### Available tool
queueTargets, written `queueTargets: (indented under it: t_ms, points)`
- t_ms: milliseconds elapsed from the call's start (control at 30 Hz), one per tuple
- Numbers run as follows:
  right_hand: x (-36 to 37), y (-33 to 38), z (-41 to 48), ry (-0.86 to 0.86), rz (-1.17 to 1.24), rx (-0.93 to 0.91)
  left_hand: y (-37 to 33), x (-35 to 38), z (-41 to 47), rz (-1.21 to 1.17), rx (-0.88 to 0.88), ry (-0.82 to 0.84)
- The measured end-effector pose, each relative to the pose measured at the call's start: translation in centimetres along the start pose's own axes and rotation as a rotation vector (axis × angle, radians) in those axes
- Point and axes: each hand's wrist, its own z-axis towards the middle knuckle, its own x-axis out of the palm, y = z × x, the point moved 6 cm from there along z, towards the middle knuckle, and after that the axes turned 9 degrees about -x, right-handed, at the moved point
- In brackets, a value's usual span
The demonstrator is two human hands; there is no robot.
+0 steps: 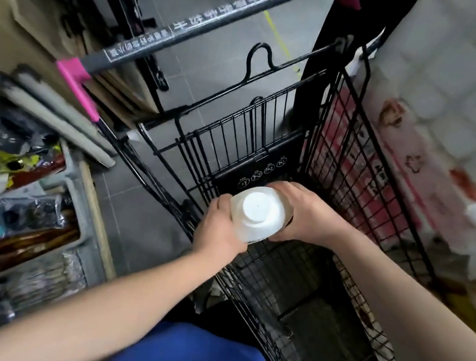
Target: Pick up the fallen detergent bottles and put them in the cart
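Detergent bottle (256, 214) held between your two grips, over cart (268, 157) basket, clear of wire bottom, white round end facing you. Left grip (220, 227) curls round one side, right grip (309, 212) wraps other.
Step, judged: placing in cart.
Next: lower onto wire bottom, settle stable, release.
No surface; grey tiled floor (143, 228), stocked shelf (19, 209) left, paper-goods packs (448, 88) right.

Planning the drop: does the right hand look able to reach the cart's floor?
Probably yes: the right hand holds the bottle over the open-topped cart, with nothing visibly in between.
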Motion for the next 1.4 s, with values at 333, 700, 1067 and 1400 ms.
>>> queueTargets:
  t_ms: [333, 700, 1067, 1400]
  points:
    - [3.5, -4.4, 4.1, 0.112, 0.007, 0.049, 1.3, 4.4, 3.5, -0.011, -0.285, -0.039]
    - [7.3, -8.4, 5.6, 0.181, 0.004, 0.081, 3.0, 8.1, 5.9, -0.078, -0.402, 0.012]
    - [7.0, -8.1, 4.6, 0.096, -0.15, 0.084, 1.6, 6.4, 6.5, -0.009, -0.227, 0.171]
    - [0.7, -3.6, -2.9, -0.467, 0.273, 0.097, -7.9, -2.9, 5.2, -0.052, 0.429, 0.369]
